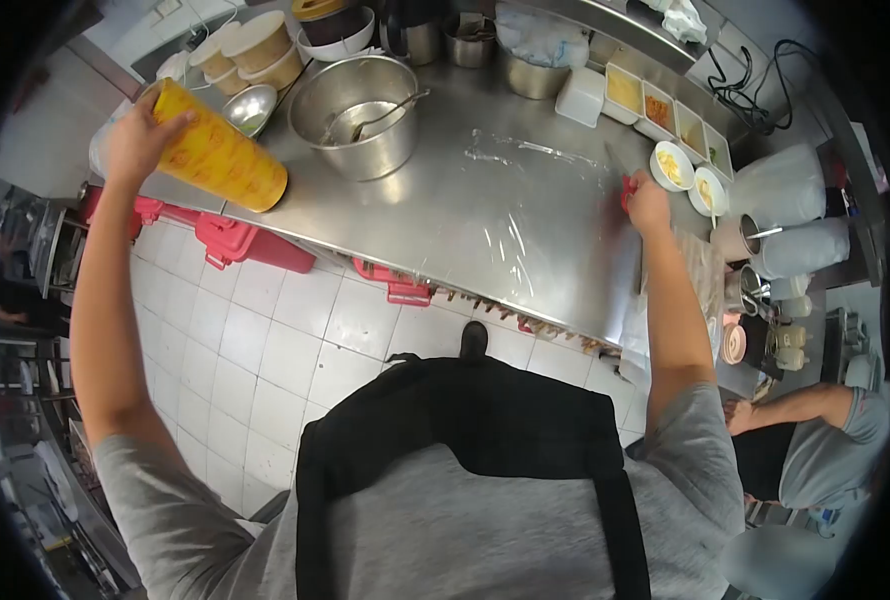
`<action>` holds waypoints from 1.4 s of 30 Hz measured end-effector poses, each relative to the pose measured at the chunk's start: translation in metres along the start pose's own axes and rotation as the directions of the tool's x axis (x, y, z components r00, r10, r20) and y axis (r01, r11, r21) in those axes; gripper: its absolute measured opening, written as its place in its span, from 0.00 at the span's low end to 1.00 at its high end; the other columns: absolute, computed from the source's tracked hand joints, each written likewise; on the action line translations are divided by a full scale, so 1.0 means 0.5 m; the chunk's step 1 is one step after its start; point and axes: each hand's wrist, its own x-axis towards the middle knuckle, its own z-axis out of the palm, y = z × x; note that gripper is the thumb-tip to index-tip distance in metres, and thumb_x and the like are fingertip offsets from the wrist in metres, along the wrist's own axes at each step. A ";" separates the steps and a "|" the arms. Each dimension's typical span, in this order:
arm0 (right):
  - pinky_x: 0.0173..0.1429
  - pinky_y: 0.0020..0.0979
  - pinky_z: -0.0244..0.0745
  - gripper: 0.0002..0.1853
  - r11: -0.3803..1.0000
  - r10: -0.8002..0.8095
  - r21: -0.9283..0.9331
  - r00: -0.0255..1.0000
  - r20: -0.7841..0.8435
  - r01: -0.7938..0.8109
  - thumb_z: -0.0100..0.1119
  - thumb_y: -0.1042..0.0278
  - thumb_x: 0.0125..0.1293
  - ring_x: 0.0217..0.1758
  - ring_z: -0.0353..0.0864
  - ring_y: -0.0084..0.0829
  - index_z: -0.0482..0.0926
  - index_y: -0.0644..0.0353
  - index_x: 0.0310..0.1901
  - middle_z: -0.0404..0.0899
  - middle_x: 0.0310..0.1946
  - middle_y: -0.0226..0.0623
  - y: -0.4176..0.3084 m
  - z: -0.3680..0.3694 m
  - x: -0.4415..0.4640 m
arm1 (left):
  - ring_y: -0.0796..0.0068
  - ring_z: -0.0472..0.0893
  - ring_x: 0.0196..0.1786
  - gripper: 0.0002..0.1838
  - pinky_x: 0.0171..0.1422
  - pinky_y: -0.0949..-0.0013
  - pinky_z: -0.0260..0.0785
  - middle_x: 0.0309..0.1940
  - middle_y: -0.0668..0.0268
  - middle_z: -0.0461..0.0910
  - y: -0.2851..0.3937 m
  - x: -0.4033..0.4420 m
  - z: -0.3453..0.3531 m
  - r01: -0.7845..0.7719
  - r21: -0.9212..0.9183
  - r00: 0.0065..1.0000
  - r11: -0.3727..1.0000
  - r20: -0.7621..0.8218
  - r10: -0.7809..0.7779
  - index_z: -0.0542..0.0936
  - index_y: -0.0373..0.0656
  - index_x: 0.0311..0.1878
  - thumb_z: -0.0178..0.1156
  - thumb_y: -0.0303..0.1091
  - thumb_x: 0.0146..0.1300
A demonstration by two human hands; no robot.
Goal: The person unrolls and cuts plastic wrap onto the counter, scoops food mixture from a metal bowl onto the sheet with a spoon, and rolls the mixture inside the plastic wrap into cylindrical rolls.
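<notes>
My left hand [137, 140] clasped a yellow patterned cylinder [223, 155], probably stiff, best gripped mid-length; my right hand [649, 206] clenched a red handle [626, 193].

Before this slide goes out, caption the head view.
Left hand on yellow cylinder, right hand holding red-handled tool at a steel counter.
</notes>
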 end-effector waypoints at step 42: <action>0.60 0.44 0.63 0.11 0.915 -0.295 0.258 0.951 -0.097 0.310 0.64 0.62 0.60 0.55 0.71 0.43 0.77 0.53 0.41 0.75 0.44 0.37 -0.070 0.100 0.124 | 0.77 0.84 0.29 0.03 0.37 0.72 0.74 0.27 0.63 0.85 0.645 -0.047 0.642 0.187 -0.872 0.964 0.452 0.250 0.084 0.83 0.41 0.35 0.64 0.30 0.61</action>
